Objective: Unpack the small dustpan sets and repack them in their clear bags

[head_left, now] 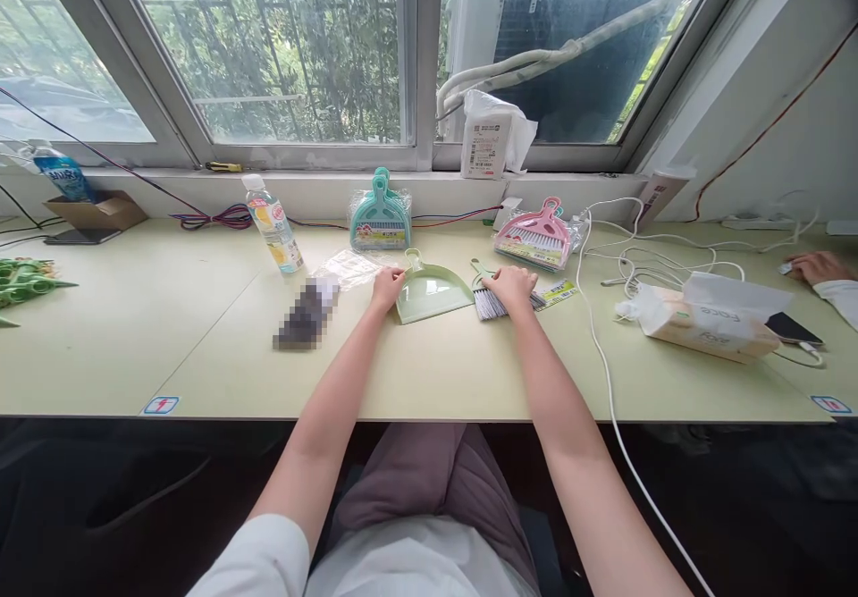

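- Done, by the look of it: one dustpan [434, 293] and one brush [491, 305], both pale green, lie bare of packaging on the worktop [234, 387], midway between its back and near edges.
- Not done: the two lie side by side, not fitted together; a teal set [381, 217] and a pink set [536, 238] near the back edge are still in clear wrap. I would judge the handling about midway.
- Left hand [387, 288]: fingers drawn narrow, pinching the dustpan's left rim; how firmly, I cannot tell.
- Right hand [512, 286]: fingers folded over the brush, holding it, bristles toward the near edge; the fingertips are partly hidden.
- Sets counted: three, one loose and two wrapped.
- Packaging: one crumpled clear wrapper [349, 268] left of the dustpan, one printed card [559, 292] right of the brush.
- Bottles: two, a drink bottle [273, 226] toward the back edge and a blue bottle [65, 175] near the back left corner.
- Tissue packs: two, one [710, 318] toward the right end, one [487, 146] on the windowsill.
- One pixelated item [307, 315] left of the left hand; I cannot tell what it is.
- Another person's hand [821, 268]: one, at the right end.
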A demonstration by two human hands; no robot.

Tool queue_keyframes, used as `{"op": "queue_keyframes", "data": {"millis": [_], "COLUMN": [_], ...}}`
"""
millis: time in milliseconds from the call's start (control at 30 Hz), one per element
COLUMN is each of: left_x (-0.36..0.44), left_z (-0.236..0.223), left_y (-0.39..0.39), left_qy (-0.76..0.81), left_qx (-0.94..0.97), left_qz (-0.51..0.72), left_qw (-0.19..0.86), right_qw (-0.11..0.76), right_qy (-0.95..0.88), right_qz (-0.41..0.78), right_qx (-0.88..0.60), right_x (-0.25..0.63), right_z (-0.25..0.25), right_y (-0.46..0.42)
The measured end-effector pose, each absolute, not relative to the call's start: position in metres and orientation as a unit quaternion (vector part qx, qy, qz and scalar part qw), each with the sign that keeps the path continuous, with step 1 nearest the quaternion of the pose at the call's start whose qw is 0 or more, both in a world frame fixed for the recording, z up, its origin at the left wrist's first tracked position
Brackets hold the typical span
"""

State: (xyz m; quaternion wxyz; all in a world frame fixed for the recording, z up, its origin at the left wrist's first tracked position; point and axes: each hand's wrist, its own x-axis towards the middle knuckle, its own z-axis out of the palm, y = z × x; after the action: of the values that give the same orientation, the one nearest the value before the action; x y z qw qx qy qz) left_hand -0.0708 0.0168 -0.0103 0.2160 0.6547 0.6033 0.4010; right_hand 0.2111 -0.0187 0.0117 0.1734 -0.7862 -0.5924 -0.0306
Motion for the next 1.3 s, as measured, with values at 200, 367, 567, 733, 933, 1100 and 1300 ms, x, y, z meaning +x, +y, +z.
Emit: {"op": "queue_keyframes", "data": {"millis": [200,367,567,733,933,1100,1300], "left_x": [-0.074,-0.067,-0.046,-0.037,-0.041,-0.046,-0.045], "left_z": [-0.004,0.007,0.018,0.015,0.008,0.008,0.015], "left_y": [0.011,0.001,-0.020,-0.025,-0.017,-0.011,-0.015], "left_qy": [0.629,0.640,0.586,0.543,0.493,0.607,0.659], "left_qx": [0.634,0.641,0.725,0.762,0.791,0.694,0.648], "left_qz": [0.409,0.391,0.322,0.297,0.292,0.347,0.334], "left_qw": [0.191,0.162,0.165,0.191,0.215,0.171,0.185], "right_qw": [0.207,0.298,0.240,0.202,0.185,0.191,0.227], "right_qy": [-0.547,-0.564,-0.685,-0.713,-0.742,-0.759,-0.771], "right_qz": [-0.035,-0.004,0.012,-0.006,0.004,0.040,0.059], "right_qx": [-0.811,-0.770,-0.687,-0.671,-0.645,-0.621,-0.593], "right_x": [0.205,0.211,0.173,0.146,0.137,0.135,0.128], "right_z": [0.020,0.032,0.025,0.020,0.025,0.024,0.018], "right_y": [-0.020,-0.015,-0.016,-0.025,-0.031,-0.031,-0.030]}}
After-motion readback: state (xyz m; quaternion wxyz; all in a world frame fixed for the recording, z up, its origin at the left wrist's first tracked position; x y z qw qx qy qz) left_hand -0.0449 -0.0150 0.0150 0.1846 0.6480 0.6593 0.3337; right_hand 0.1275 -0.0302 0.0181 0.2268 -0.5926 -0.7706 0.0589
